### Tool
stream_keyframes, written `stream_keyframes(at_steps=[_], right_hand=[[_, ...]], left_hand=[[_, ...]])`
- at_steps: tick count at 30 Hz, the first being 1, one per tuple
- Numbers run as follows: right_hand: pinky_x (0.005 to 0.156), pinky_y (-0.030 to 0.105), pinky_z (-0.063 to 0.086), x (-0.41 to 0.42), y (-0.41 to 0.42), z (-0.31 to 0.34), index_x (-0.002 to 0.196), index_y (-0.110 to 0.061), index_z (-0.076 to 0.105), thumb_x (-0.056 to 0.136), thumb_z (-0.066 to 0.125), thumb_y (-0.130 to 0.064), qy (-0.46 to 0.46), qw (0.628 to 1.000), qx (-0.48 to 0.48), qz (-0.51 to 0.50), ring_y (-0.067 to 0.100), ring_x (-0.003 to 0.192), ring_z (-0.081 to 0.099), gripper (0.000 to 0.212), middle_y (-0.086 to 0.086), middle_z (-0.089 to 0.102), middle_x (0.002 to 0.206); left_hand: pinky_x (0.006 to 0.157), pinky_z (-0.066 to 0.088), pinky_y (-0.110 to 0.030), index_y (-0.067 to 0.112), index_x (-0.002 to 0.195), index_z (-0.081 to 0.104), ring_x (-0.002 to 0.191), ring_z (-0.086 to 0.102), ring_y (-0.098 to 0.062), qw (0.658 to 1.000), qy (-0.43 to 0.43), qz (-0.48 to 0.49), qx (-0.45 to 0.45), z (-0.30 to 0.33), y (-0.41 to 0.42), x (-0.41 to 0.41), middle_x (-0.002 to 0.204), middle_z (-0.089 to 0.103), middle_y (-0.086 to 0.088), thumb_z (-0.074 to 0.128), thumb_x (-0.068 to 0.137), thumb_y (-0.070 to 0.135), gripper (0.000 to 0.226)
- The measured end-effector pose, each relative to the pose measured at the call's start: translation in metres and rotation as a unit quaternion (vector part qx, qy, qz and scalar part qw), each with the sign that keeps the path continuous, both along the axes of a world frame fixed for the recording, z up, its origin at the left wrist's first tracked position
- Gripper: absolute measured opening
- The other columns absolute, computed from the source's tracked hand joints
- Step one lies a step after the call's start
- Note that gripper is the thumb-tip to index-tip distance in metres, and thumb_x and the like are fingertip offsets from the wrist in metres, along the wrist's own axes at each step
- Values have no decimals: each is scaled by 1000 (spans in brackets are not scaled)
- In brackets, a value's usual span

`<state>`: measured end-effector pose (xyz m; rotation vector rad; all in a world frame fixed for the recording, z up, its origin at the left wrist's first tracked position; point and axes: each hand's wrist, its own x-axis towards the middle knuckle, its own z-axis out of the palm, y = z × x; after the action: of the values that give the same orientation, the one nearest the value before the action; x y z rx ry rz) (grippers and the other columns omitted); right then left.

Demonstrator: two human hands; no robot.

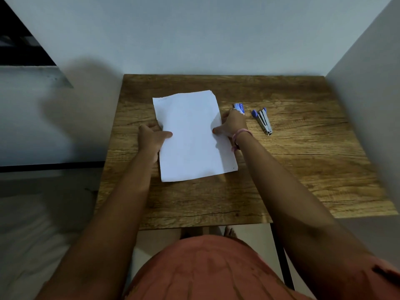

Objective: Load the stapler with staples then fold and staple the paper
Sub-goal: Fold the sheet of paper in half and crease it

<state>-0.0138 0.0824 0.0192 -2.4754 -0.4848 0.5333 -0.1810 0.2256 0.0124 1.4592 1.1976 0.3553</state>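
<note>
A white sheet of paper [191, 135] lies flat in the middle of the wooden table [303, 169], slightly turned. My left hand [152, 136] grips its left edge, thumb on top of the sheet. My right hand [231, 124] grips the right edge the same way, thumb on the paper. A small blue and silver stapler [263, 120] lies on the table to the right of my right hand, apart from it. A small blue staple box [239, 108] sits just beyond my right hand's knuckles.
The table stands against a pale wall at the back and close to a wall on the right. Its left edge drops to the floor. My orange clothing [205, 269] fills the near bottom of the view.
</note>
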Motion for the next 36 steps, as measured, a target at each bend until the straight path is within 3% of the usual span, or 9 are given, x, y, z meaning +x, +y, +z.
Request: stream_keyframes(at_steps=[4, 9, 13, 16, 20, 24, 26, 30, 36], right_hand=[[88, 35, 51, -2, -4, 0, 117, -4, 61, 68, 82, -9, 47, 998, 33, -14, 28, 106, 60, 53, 13, 65, 117], [83, 34, 52, 0, -11, -1, 118, -7, 62, 73, 76, -3, 112, 991, 68, -37, 25, 101, 61, 48, 9, 66, 113], [52, 25, 49, 0, -15, 3, 71, -10, 60, 76, 64, 0, 144, 980, 103, -85, 18, 64, 56, 12, 5, 61, 70], [38, 17, 42, 5, -18, 11, 65, -4, 55, 78, 58, 4, 249, 934, 204, -156, 14, 42, 56, 16, 10, 64, 59], [47, 22, 54, 13, -21, 28, 86, 6, 52, 90, 53, 5, 378, 839, 345, -184, 21, 62, 72, 4, 21, 66, 85], [57, 30, 60, 14, -20, 46, 79, 1, 59, 85, 64, -1, 336, 849, 367, -177, 19, 65, 67, 9, 7, 52, 67], [50, 27, 56, 12, -19, 56, 74, -3, 57, 83, 69, -4, 308, 858, 375, -167, 17, 60, 62, 15, 5, 49, 62], [51, 27, 53, 12, -14, 75, 72, -6, 53, 84, 69, -9, 269, 851, 426, -147, 15, 53, 54, 20, 5, 47, 61], [68, 28, 55, 18, -18, 99, 67, -13, 54, 83, 72, -23, 199, 842, 499, -53, 13, 58, 56, 26, 2, 49, 60]], left_hand=[[82, 57, -41, 6, 112, 60, 93, 68, -25, 989, -73, -6, -128, 0, 10, -9, 115, 66, -9, 79, 72, 4, 44], [90, 54, -40, 13, 97, 67, 96, 67, -23, 993, -66, -10, -102, -4, 16, -16, 102, 70, -3, 76, 78, 18, 22], [73, 55, -29, 15, 95, 67, 86, 66, -15, 997, -45, -30, -53, -4, 17, -20, 99, 70, 0, 76, 79, 21, 20], [72, 53, -26, 11, 106, 67, 78, 63, -12, 998, -44, -43, -27, 3, 21, -23, 95, 69, 0, 78, 77, 23, 33], [53, 50, -22, 10, 97, 64, 55, 56, -8, 994, -50, -79, -53, 20, 30, -21, 74, 62, -1, 75, 80, 17, 21], [57, 59, -28, 8, 94, 59, 69, 73, -15, 970, -132, -88, -184, 40, 33, -15, 88, 68, -6, 67, 85, 8, 12], [57, 59, -28, 10, 92, 62, 68, 72, -15, 963, -167, -86, -191, 50, 31, -10, 82, 69, -4, 68, 86, 16, 10], [59, 58, -25, 16, 82, 63, 62, 69, -11, 963, -232, -80, -113, 70, 27, -1, 71, 71, 2, 68, 86, 25, 11], [73, 57, -25, 10, 88, 52, 76, 72, -12, 956, -277, -85, 39, 84, 28, 0, 90, 58, -12, 72, 83, 31, 30]])
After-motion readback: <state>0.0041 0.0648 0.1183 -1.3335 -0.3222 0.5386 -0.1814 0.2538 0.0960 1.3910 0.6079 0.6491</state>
